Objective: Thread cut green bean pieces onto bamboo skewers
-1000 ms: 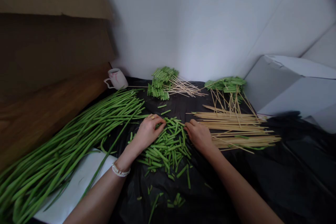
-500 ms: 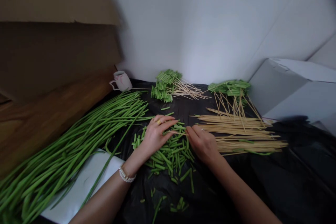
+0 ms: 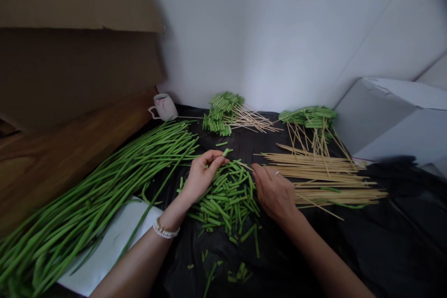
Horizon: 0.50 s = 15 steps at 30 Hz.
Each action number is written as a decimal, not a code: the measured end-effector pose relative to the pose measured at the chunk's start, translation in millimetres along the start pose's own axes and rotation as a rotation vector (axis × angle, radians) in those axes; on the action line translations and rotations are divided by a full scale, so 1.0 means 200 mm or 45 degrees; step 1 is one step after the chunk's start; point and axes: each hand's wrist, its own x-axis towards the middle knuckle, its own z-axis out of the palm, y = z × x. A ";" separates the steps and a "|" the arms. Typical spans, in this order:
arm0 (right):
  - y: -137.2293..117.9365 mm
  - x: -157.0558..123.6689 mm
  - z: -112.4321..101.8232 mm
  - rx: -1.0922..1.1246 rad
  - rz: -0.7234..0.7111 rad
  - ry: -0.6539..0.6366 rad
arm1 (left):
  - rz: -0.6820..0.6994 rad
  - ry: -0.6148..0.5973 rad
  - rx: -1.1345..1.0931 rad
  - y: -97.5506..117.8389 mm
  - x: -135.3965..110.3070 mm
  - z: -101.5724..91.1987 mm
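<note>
Here, the left hand [image 3: 204, 174] pinches a cut green stem [image 3: 226, 152] at its thumb and fingertips; the right hand's [image 3: 274, 191] bunched fingers hold a thin stick [image 3: 245, 165] pointing inward.
Cut pieces [image 3: 223, 202] lie between the hands, loose sticks [image 3: 317, 165] at right, presumably for easy reach; beyond, a mug [image 3: 165, 108] has unclear contents.

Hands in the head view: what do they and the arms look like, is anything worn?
Bare, with no gloves or sleeves showing. The left hand has a bracelet of whitish beads, seemingly two strands, at its wrist; the right hand wears a slim, pale ring.
</note>
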 end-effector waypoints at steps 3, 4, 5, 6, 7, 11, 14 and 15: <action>-0.01 -0.01 0.02 -0.010 -0.022 0.010 | -0.191 -0.032 -0.413 0.01 -0.01 0.03; -0.02 -0.02 0.02 -0.011 -0.038 0.038 | -0.240 -0.049 -0.498 0.00 -0.01 0.04; -0.02 -0.02 0.03 -0.013 -0.062 0.072 | -0.281 -0.067 -0.565 0.00 -0.01 0.04; -0.02 -0.02 0.03 -0.017 -0.086 0.110 | -0.315 -0.086 -0.617 0.00 -0.01 0.05; -0.02 -0.02 0.03 -0.026 -0.105 0.148 | -0.341 -0.100 -0.661 0.00 -0.02 0.05; -0.02 -0.03 0.03 -0.096 -0.137 0.224 | -0.416 -0.091 -0.798 -0.01 -0.01 0.05; -0.02 -0.04 0.03 -0.137 -0.148 0.212 | -0.462 -0.109 -0.848 -0.01 -0.01 0.04; -0.02 -0.04 0.03 -0.139 -0.149 0.210 | -0.474 -0.127 -0.856 -0.01 -0.01 0.04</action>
